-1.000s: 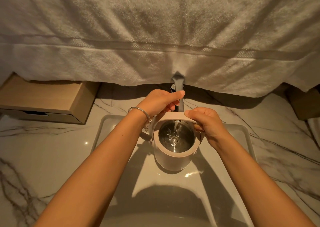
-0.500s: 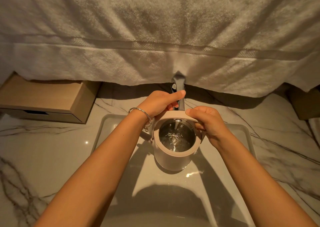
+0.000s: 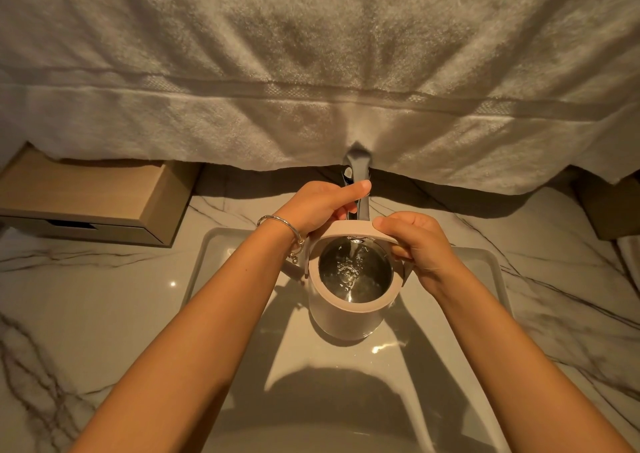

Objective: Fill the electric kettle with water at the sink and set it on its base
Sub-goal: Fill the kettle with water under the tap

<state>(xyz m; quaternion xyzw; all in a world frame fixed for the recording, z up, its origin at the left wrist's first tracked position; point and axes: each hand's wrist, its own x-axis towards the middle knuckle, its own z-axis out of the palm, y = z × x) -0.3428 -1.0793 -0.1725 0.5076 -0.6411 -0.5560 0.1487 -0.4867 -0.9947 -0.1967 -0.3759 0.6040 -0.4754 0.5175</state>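
Head cam, ref = sink point(image 3: 221, 245). A big towel point(image 3: 311, 72) hangs behind the sink and covers the top of the faucet point(image 3: 360, 175); only the lower spout shows. Wooden drawer box point(image 3: 93, 196) sits on the marble counter point(image 3: 86, 297) left of the sink. Another box-like item right of the sink is cut off by towel and shadow, can't ID.

Kettle point(image 3: 346, 321) is upright inside the sink basin, directly under the faucet, lid point(image 3: 349, 233) flipped open toward the back. Water stream falls into the opening, w/ bubbles on the surface inside.

Left hand point(image 3: 322, 207) is at the kettle's back-left, fingers curled by the lid and spout, thumb lying across the faucet; can't tell whether it grips lid or faucet. Bracelet point(image 3: 287, 231) on that wrist. Right hand point(image 3: 419, 245) is closed around the kettle's right side at the rim, thumb on the lid edge; the handle is hidden under the palm.

Kettle underside and its contact w/ the basin aren't clear. Head shadow darkens the near part of the sink.
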